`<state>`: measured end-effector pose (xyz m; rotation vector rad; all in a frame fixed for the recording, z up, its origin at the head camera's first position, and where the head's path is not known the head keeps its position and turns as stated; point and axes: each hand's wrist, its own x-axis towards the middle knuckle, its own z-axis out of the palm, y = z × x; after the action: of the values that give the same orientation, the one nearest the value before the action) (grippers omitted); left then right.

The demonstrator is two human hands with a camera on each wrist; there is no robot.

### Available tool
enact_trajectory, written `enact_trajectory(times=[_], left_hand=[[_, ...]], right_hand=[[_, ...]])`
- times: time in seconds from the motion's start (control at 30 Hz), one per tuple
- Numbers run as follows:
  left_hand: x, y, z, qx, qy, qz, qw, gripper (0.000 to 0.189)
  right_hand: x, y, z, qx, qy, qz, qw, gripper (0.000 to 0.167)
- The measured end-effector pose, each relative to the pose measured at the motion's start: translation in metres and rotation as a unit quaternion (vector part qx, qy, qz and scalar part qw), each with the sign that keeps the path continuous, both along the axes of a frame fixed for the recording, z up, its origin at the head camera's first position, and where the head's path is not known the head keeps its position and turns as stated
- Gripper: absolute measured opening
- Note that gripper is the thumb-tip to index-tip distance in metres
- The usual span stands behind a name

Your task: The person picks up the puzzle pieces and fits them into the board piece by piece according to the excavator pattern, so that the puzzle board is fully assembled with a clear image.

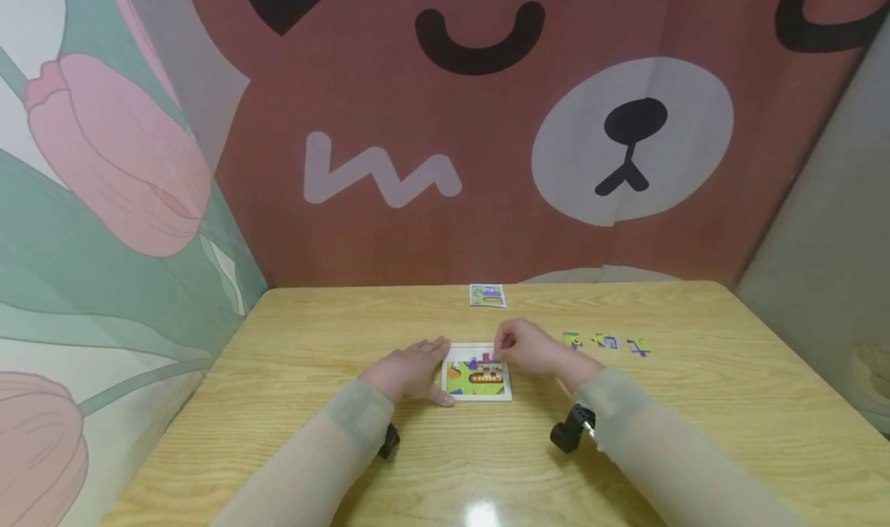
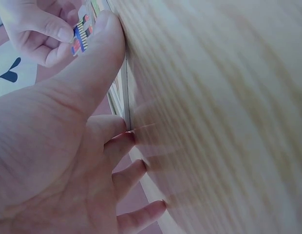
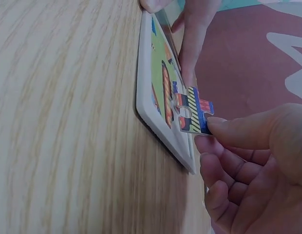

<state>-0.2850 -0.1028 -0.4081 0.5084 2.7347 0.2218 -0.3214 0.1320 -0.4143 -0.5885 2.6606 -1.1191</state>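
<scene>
A white-framed jigsaw puzzle tray [image 1: 510, 388] lies on the table, its lower part filled with a green and orange picture. My left hand [image 1: 412, 371] spans the tray's left side, thumb at the near corner and fingertips at the far one. In the left wrist view its fingers [image 2: 129, 178] are spread and extend to the wood. Thumb and fingers of my right hand [image 1: 531, 348] pinch a puzzle piece [image 3: 194, 109] with yellow-black stripes, blue and red. That piece is tilted over the upper right part of the tray, overlapping the picture in the right wrist view.
Three loose puzzle pieces, a green one [image 1: 572, 340], a middle one [image 1: 606, 341] and a purplish one [image 1: 637, 347], lie right of the right hand. A small picture card [image 1: 487, 295] lies near the table's back edge. A bear-print curtain [image 1: 389, 241] hangs behind the wooden table [image 1: 334, 318].
</scene>
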Motion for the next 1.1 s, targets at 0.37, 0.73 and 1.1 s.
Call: enact_trajectory(times=[0.37, 0.73, 1.1], left_hand=[[-0.002, 0.000, -0.002, 0.000, -0.001, 0.002, 1.0000, 0.105], [0.000, -0.001, 0.000, 0.008, 0.003, 0.000, 1.0000, 0.105], [0.001, -0.001, 0.000, 0.006, -0.001, 0.002, 1.0000, 0.104]], right_hand=[[0.003, -0.004, -0.005, 0.010, -0.007, 0.002, 0.9999, 0.012], [0.005, -0.005, -0.008, 0.004, 0.010, -0.031, 0.9995, 0.013], [0.005, -0.008, -0.010, 0.008, 0.009, -0.050, 0.9987, 0.013]])
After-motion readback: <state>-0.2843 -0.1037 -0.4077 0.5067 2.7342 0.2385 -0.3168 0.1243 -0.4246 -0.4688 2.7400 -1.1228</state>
